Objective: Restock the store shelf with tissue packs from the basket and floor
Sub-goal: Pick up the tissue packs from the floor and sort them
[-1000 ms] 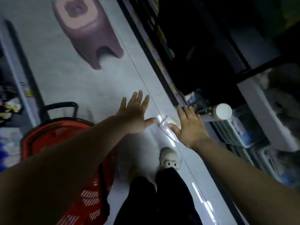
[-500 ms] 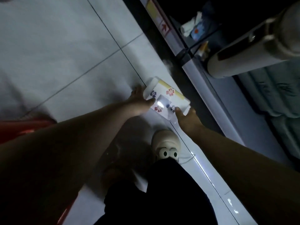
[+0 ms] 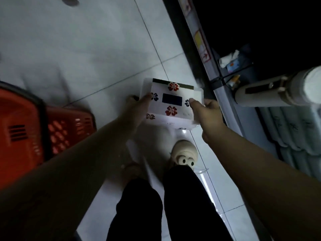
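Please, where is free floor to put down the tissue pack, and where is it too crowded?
The floor is bare between the red basket and the shelf edge, beyond the tissue pack. It is crowded near the slipper and on the right, by the white tube.

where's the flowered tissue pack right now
Head view, centre: the tissue pack is held between the left hand and right hand above the floor, just left of the shelf edge, red basket further left.

white tissue pack with red, seemingly navy flowers, red-orange basket
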